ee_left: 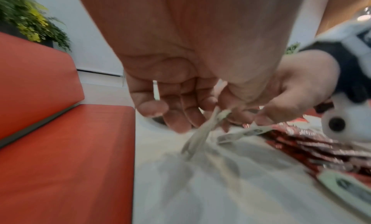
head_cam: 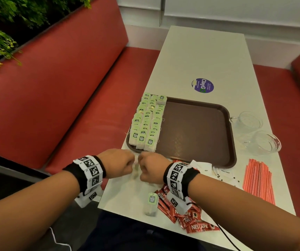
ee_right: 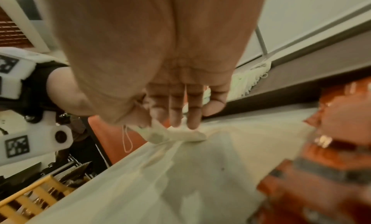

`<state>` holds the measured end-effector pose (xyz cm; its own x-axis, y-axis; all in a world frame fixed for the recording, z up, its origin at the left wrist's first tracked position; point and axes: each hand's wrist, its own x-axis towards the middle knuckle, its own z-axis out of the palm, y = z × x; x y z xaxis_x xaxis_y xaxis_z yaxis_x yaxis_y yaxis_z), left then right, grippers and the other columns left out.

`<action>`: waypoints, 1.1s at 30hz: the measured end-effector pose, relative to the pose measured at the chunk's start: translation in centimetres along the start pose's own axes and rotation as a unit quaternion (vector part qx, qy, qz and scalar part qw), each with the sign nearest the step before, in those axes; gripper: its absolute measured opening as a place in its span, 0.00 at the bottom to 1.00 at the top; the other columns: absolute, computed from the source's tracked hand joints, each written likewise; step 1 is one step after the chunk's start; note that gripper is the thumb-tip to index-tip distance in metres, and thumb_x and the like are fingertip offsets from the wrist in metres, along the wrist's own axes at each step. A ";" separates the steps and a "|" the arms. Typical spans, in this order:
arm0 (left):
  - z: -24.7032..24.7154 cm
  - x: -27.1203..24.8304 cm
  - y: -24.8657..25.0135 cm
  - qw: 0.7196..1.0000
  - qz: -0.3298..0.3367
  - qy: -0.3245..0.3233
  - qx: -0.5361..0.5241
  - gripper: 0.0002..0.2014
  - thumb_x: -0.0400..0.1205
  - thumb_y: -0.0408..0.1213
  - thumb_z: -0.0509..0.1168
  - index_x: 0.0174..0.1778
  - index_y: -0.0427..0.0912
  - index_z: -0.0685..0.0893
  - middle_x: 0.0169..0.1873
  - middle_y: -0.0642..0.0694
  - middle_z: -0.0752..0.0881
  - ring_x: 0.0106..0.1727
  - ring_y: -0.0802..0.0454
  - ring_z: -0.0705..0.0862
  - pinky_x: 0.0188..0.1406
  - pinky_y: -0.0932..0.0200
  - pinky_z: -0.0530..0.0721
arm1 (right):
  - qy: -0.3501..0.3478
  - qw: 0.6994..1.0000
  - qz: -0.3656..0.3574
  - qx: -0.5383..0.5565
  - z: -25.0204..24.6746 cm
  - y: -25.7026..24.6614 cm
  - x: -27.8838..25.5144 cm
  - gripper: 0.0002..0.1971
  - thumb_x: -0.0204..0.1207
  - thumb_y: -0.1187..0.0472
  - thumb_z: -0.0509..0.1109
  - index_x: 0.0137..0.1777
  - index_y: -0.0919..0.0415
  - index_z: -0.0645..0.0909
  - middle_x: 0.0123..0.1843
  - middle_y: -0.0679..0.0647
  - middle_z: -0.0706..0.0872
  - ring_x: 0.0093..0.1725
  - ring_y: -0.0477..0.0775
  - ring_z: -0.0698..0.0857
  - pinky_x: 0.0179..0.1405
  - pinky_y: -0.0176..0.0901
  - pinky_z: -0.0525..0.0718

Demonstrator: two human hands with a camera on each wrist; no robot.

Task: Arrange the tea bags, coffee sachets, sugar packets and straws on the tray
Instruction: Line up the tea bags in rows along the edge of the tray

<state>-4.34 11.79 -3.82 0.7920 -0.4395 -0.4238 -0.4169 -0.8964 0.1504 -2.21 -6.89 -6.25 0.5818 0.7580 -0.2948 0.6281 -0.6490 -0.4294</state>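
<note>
Nearest the person, red coffee sachets point(head_cam: 191, 214) lay heaped on the white table point(head_cam: 200, 57), with one loose tea bag point(head_cam: 152, 204) just left of them. Above the table edge, the left hand point(head_cam: 116, 163) and right hand point(head_cam: 152, 169) met, fingers curled, both pinching a tea bag with string point(ee_right: 160, 134) between them. Orange straws point(head_cam: 258, 180) and white sugar packets point(head_cam: 205, 168) lay to the right. Beyond, rows of tea bags point(head_cam: 148, 120) filled the left side of the brown tray point(head_cam: 200, 127). Two glass cups point(head_cam: 254, 131) stood right of it.
</note>
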 end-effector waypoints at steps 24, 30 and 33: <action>-3.2 2.9 0.2 0.977 -0.007 0.121 -0.177 0.09 0.85 0.54 0.63 0.45 0.55 0.81 0.32 0.60 0.82 0.35 0.63 0.79 0.34 0.62 0.73 | 0.126 0.977 0.049 0.167 -1.8 4.2 0.0 0.09 0.81 0.58 0.68 0.42 0.53 0.72 0.34 0.52 0.81 0.33 0.56 0.79 0.34 0.46 0.77; -1.4 3.5 1.1 0.999 -0.038 0.003 -0.036 0.23 0.79 0.67 0.62 0.58 0.54 0.83 0.49 0.58 0.87 0.49 0.55 0.84 0.46 0.56 0.83 | 0.152 0.968 0.081 0.182 -3.3 5.1 -0.7 0.16 0.77 0.65 0.66 0.35 0.55 0.62 0.29 0.52 0.71 0.28 0.51 0.67 0.27 0.41 0.66; -0.1 4.4 1.8 0.998 -0.051 0.003 0.021 0.25 0.80 0.67 0.60 0.58 0.51 0.83 0.51 0.52 0.87 0.52 0.48 0.85 0.43 0.55 0.82 | 0.144 0.966 0.090 0.198 -3.3 5.3 -0.9 0.17 0.77 0.66 0.65 0.35 0.52 0.60 0.32 0.59 0.79 0.33 0.60 0.78 0.30 0.49 0.72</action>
<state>-1.56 8.22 -5.31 0.8342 -0.3460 -0.4294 -0.3521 -0.9335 0.0682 2.32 -11.25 -5.49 0.8178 0.5498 -0.1699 0.2907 -0.6495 -0.7026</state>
